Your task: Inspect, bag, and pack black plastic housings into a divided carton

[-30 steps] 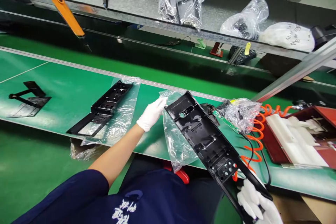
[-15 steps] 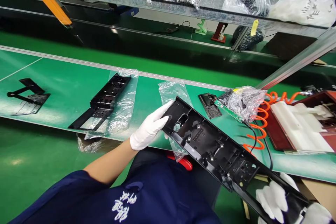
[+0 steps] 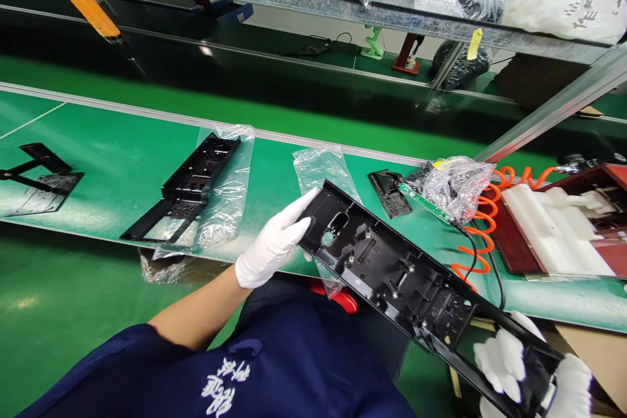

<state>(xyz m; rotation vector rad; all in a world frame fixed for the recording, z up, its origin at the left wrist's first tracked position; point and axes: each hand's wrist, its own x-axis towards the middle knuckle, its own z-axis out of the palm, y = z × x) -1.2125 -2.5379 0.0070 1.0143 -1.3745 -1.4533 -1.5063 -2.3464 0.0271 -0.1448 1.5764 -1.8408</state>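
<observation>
Long black plastic frame [image 3: 386, 274]: up in air, slanted, across near edge of long green bench [image 3: 112, 170]. Left hand [image 3: 269, 245] in white glove pinches upper end. Right hand [image 3: 507, 366] in white glove grips lower end, fingers through gap. Lifting looks done, no bag around frame; setting down not done. Thin green circuit board [image 3: 425, 202] lies apart, toward bench's far edge.

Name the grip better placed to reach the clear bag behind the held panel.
Likely the left grip: it holds the panel near the clear bag; the right grip holds the farther, lower end.
</observation>
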